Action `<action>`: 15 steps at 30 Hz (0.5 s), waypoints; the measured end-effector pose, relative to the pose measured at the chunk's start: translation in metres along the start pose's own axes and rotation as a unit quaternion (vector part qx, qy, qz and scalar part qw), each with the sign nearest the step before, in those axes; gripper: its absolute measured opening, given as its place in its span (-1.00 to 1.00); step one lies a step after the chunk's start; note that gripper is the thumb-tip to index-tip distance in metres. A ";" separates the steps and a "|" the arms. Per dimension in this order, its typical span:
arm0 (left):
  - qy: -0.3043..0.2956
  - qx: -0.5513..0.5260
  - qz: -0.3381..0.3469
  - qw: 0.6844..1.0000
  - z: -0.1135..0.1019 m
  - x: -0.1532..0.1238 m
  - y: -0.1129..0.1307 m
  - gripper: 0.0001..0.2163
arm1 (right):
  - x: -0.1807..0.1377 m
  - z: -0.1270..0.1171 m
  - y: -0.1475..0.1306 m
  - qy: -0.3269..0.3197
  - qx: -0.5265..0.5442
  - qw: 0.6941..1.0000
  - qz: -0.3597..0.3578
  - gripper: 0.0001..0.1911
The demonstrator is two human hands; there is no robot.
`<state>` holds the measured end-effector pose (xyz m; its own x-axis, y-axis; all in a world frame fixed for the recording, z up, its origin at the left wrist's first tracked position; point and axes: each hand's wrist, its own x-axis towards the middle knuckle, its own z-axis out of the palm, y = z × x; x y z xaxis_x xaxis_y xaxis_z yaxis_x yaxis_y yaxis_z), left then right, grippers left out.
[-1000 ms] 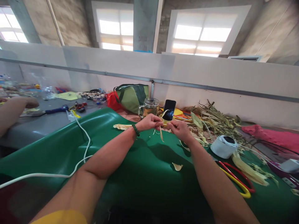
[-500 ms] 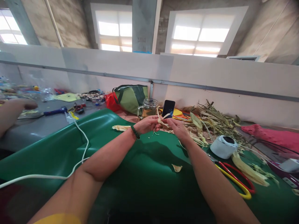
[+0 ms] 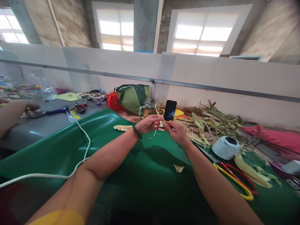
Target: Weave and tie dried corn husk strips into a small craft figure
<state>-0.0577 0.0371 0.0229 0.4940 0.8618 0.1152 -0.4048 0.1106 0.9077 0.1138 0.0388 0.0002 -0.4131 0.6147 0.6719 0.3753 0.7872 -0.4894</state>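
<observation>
Between my two hands, above the green mat [image 3: 150, 175], is a small pale piece of corn husk [image 3: 161, 123] with thin strips standing up from it. My left hand [image 3: 149, 123], with a dark bead bracelet at the wrist, pinches it from the left. My right hand [image 3: 176, 132] has its thumb and forefinger closed on the lower right side of the piece. A folded husk strip [image 3: 122, 127] lies left of my left hand. One husk scrap [image 3: 178, 168] rests on the mat below my hands.
Scissors [image 3: 231, 178] with red and yellow handles and a white thread spool [image 3: 226, 147] lie right of my right arm. Behind stand a glass mug [image 3: 151, 107], a phone [image 3: 170, 110] and a heap of dry husks [image 3: 213, 120]. Another person's hand [image 3: 25, 106] is at far left.
My right hand has drawn in and its fingers have closed lower on the husk piece. The strip that pointed right now stands more upright. The other person's hand has shifted slightly.
</observation>
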 end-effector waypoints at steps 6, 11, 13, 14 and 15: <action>-0.004 0.023 -0.003 1.000 0.001 0.001 -0.007 -0.80 | 0.003 0.000 0.004 -0.033 -0.028 0.999 -0.015 -0.61; -0.004 0.025 -0.003 1.000 0.006 0.001 -0.010 -0.81 | 0.001 -0.006 0.001 -0.040 -0.037 0.998 -0.037 -0.62; -0.001 0.014 0.006 1.000 0.010 0.000 -0.010 -0.80 | -0.001 -0.008 -0.002 -0.034 -0.051 0.997 -0.046 -0.63; 0.000 0.009 0.012 1.000 0.011 0.000 -0.010 -0.79 | -0.002 -0.008 -0.003 -0.025 -0.061 0.996 -0.053 -0.63; -0.001 0.005 0.019 1.000 0.013 -0.001 -0.010 -0.79 | -0.003 -0.009 -0.005 -0.013 -0.071 0.995 -0.062 -0.63</action>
<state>-0.0445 0.0285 0.0192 0.4800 0.8641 0.1515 -0.4160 0.0722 0.9065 0.1201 0.0327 0.0056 -0.4849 0.5154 0.7066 0.4326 0.8435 -0.3184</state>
